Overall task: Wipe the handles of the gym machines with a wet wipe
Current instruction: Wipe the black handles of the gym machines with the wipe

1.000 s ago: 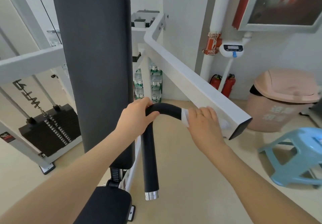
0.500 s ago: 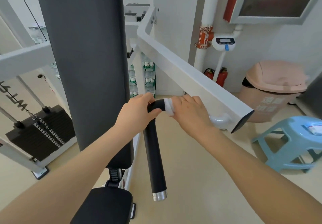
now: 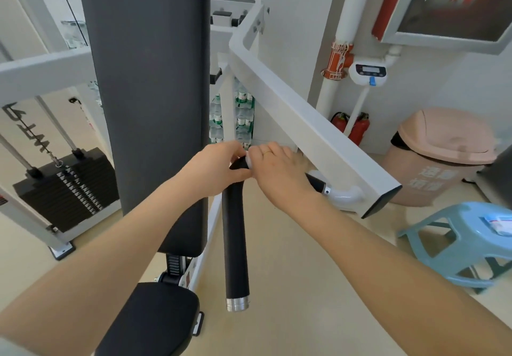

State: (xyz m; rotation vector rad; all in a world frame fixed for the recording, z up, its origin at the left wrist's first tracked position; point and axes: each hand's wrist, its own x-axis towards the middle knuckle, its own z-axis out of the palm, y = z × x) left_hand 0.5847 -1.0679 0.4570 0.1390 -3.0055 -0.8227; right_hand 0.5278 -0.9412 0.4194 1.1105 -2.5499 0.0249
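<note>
A black foam-covered handle [image 3: 235, 233] bends from the machine's white arm [image 3: 318, 134] and hangs down to a silver end cap. My left hand [image 3: 216, 170] grips the bend at its top. Touching it from the right, my right hand [image 3: 279, 172] is wrapped over the handle's horizontal part with a white wet wipe [image 3: 248, 159] pressed under the fingers; only a small edge of the wipe shows. The handle's far end [image 3: 315, 181] emerges beyond my right wrist.
The tall black back pad [image 3: 149, 92] and seat [image 3: 149, 319] stand at left, a weight stack [image 3: 63, 186] behind. A pink bin [image 3: 440, 156], a blue stool [image 3: 462, 239] carrying a small packet, and red extinguishers [image 3: 357, 128] sit at right.
My right hand with the wipe has slid left along the handle, from beside the white arm up to the bend, and now meets my left hand. The left hand has stayed put.
</note>
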